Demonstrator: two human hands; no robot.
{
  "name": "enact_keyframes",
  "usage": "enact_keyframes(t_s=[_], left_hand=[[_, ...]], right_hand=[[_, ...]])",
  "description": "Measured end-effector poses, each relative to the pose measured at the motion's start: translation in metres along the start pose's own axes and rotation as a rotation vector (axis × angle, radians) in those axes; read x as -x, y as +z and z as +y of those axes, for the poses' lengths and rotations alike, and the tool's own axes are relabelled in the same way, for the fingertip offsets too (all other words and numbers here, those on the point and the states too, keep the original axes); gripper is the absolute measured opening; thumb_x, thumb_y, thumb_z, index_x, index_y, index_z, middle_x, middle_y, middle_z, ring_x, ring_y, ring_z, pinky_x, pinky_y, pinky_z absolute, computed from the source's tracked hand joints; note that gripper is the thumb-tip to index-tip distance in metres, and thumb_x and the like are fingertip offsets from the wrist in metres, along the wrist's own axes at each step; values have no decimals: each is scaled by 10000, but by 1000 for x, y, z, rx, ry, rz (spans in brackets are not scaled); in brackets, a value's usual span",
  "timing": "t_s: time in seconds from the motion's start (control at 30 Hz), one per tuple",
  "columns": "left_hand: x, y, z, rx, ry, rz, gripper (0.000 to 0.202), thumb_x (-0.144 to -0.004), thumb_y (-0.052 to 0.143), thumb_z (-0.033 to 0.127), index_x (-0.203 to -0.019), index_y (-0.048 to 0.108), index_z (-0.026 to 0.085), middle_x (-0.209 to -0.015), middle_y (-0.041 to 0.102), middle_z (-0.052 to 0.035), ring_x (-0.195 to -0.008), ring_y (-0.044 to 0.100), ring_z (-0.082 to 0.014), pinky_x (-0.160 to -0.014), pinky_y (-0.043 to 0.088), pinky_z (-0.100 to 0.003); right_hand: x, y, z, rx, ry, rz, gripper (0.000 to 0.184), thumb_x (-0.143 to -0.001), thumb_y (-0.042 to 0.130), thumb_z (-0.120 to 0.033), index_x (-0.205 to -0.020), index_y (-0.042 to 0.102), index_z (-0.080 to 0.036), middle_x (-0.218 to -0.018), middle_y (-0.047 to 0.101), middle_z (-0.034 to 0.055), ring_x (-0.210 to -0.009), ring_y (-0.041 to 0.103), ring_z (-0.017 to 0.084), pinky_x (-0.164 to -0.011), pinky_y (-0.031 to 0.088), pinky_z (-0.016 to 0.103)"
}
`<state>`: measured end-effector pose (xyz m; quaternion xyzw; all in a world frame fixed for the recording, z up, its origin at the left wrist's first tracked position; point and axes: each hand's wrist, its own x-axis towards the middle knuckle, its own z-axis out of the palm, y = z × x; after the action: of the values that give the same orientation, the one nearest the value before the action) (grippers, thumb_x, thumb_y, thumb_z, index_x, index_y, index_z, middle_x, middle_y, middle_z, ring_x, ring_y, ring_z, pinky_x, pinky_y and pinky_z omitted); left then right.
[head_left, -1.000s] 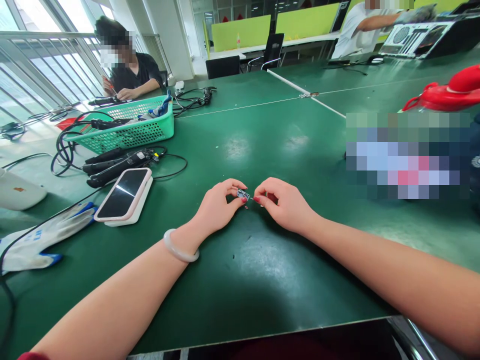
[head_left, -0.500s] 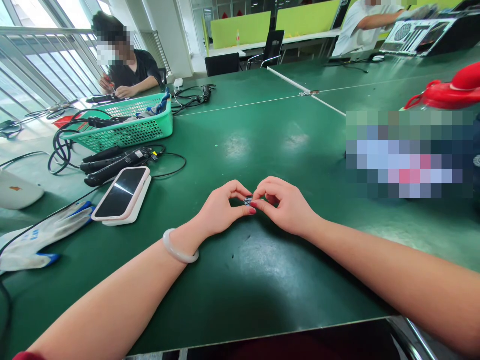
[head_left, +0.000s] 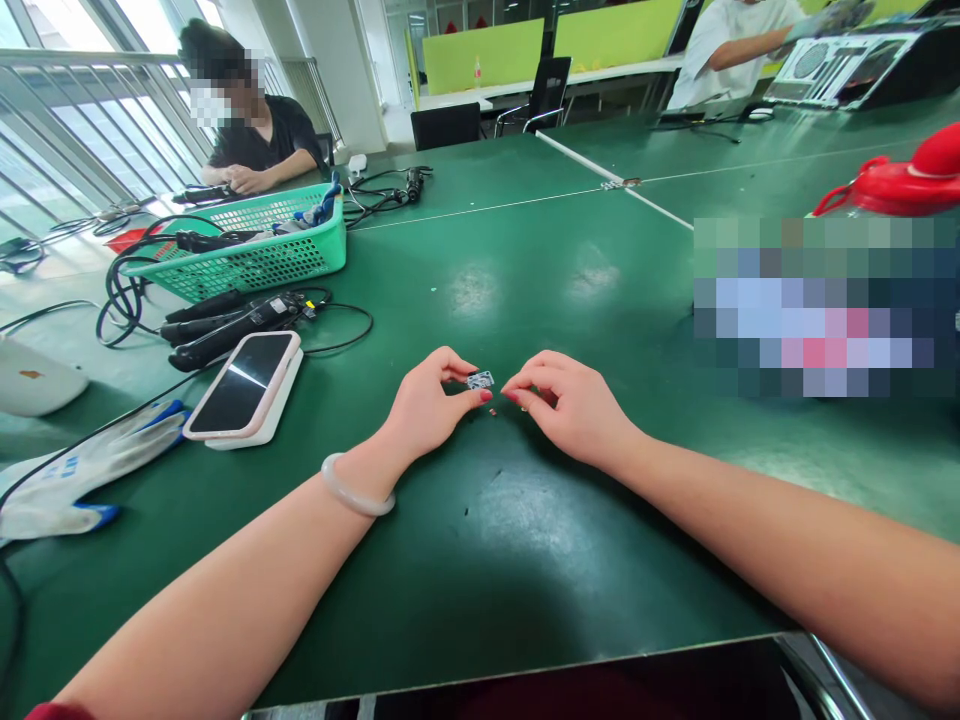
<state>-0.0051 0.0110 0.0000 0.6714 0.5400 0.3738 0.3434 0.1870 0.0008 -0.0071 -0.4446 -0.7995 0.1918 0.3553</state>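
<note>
Two bare hands rest close together on the green table [head_left: 525,560], near its middle. The left hand [head_left: 427,405] pinches a small grey chip [head_left: 480,380] between thumb and forefinger, holding it just above the tabletop; a pale bangle [head_left: 352,492] circles that wrist. The right hand [head_left: 574,405] sits just beside it, fingers curled in and thumb and forefinger pressed together at their tips, a little apart from the chip. Whether something tiny is caught between those right fingertips I cannot tell from here. A small reddish speck lies on the table beneath the gap between the two hands.

Off to the person's left lies a phone [head_left: 244,385] in a pink and white case, face up, with a white and blue work glove [head_left: 82,470] near it at the table's edge. Behind the phone are black handheld tools [head_left: 225,325] with looping cables, and behind those a green plastic basket [head_left: 247,255] holding more tools and wires. A red lid [head_left: 896,180] shows at the far right.

Across the table on the left sits a person in a black top [head_left: 259,145], hands busy at the table. Farther back on the right, another person in a white shirt [head_left: 720,50] leans over an opened computer case [head_left: 832,65].
</note>
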Motion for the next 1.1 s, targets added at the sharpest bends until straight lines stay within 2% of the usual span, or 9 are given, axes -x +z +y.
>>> enact_keyframes(t_s=[0.07, 0.17, 0.4, 0.5, 0.67, 0.83, 1.1], left_hand=[[-2, 0, -3, -35, -25, 51, 270, -661, 734, 282, -820, 539, 186, -903, 681, -33, -861, 632, -177, -840, 469, -365], [-4, 0, -5, -52, -39, 53, 260, -665, 728, 287, -823, 546, 190, -890, 682, -27, -848, 632, -173, -833, 468, -364], [-3, 1, -6, -71, -41, 32, 243, -666, 721, 274, -814, 545, 194, -880, 683, -16, -843, 631, -168, -820, 469, -348], [-3, 0, -7, -90, -48, 40, 232, -673, 715, 280, -824, 560, 198, -879, 683, -15, -841, 632, -170, -804, 471, -343], [-4, 1, -9, -112, -51, 69, 230, -674, 709, 277, -843, 573, 199, -853, 674, -16, -836, 633, -172, -785, 475, -331], [-5, 1, -9, -116, -49, 71, 230, -675, 709, 273, -847, 576, 198, -849, 674, -15, -828, 634, -168, -785, 477, -330], [-5, 0, -11, -121, -53, 75, 247, -673, 718, 289, -851, 575, 196, -874, 682, -26, -838, 634, -176, -790, 477, -345]], right_hand=[[-1, 3, 1, 74, -15, -74, 133, -850, 595, -275, -840, 713, -213, -883, 626, 28, -738, 568, 138, -685, 453, 290], [-3, 9, 0, 186, -30, -139, 159, -852, 598, -323, -845, 707, -209, -926, 628, 36, -805, 582, 164, -717, 458, 309], [-8, 15, 0, 384, -118, -222, 223, -914, 502, -271, -817, 672, -164, -947, 625, 70, -817, 575, 183, -721, 452, 318], [-8, 15, -1, 392, -128, -224, 212, -925, 481, -258, -862, 661, -166, -966, 619, 68, -837, 578, 179, -738, 452, 312], [-8, 16, -5, 370, -108, -221, 206, -899, 539, -349, -916, 656, -180, -968, 609, 58, -835, 578, 177, -740, 463, 312], [-11, 19, -5, 378, -151, -215, 189, -912, 519, -281, -833, 658, -180, -945, 611, 53, -848, 574, 175, -772, 463, 311], [-12, 17, 3, 404, -158, -223, 169, -903, 519, -212, -803, 648, -169, -956, 620, 60, -838, 571, 176, -772, 457, 318]])
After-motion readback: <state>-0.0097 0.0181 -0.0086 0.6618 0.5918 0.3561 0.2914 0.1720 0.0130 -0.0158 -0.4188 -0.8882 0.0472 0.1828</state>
